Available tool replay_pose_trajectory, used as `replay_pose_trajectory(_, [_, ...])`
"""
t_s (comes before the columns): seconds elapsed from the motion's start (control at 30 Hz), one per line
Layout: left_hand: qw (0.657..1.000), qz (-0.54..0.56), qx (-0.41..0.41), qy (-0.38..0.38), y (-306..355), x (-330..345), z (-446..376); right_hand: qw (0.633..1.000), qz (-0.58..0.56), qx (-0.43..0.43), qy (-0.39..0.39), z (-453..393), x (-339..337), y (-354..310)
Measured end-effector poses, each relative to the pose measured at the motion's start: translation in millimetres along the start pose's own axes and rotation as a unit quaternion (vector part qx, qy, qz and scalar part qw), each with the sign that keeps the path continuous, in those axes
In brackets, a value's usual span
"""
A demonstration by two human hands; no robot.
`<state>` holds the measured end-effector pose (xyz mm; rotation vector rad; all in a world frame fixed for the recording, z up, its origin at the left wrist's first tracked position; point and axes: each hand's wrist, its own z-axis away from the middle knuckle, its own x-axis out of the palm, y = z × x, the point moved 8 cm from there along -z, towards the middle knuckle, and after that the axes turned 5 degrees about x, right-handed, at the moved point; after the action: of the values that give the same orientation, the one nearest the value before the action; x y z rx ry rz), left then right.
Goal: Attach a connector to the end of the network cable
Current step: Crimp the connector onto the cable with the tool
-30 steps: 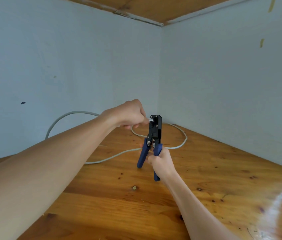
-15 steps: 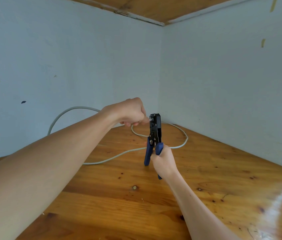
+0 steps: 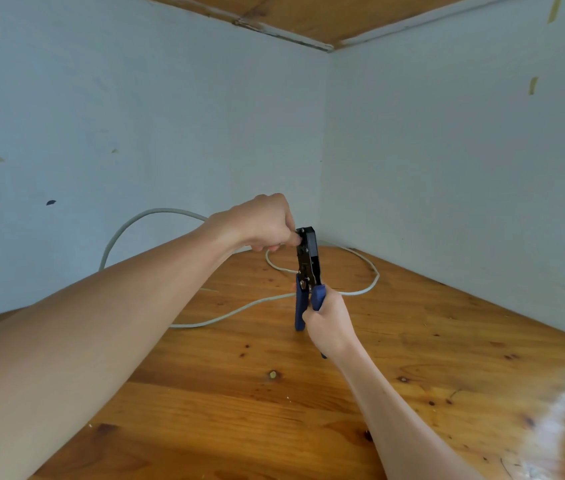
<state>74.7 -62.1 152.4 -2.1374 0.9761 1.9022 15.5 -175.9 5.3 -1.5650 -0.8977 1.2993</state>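
A crimping tool [image 3: 309, 258] with a black head and blue handles stands upright above the wooden surface. My right hand [image 3: 328, 320] squeezes its two blue handles close together. My left hand [image 3: 263, 225] pinches the end of the grey network cable [image 3: 236, 311] against the left side of the tool's head. The cable end and any connector are hidden by my fingers and the tool. The cable loops over the wood behind the tool and arcs up along the left wall.
The wooden surface [image 3: 274, 410] sits in a corner between two pale blue walls [image 3: 447, 168]. The cable's loop lies just behind the tool, near the corner. A glare patch shines at the lower right.
My right hand has squeezed the blue handles from spread apart to nearly together. My left hand stays at the tool's head with the cable end.
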Motion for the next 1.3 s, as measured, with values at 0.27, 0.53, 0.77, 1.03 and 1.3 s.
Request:
replay_pose_trajectory(0.27, [1.0, -0.013, -0.01, -0.003, 3, 2, 3, 1.0, 0.001, -0.014, 0.005, -3, 2, 1])
replay_pose_trajectory(0.53, [0.999, 0.006, -0.011, 0.05, -11, 1, 7, 0.999, 0.024, -0.029, -0.009, -7, 2, 2])
replay_pose_trajectory(0.77, [0.984, 0.135, 0.001, 0.119, -38, 17, 24, 0.982, 0.125, -0.137, 0.026, 1, 6, -15])
replay_pose_trajectory(1.03, [0.959, 0.222, 0.005, 0.173, -57, 37, 40, 0.938, 0.292, -0.155, 0.104, 3, 6, -15])
replay_pose_trajectory(1.3, [0.957, 0.208, -0.004, 0.2, -64, 42, 41, 0.922, 0.329, -0.161, 0.127, 4, 7, -15])
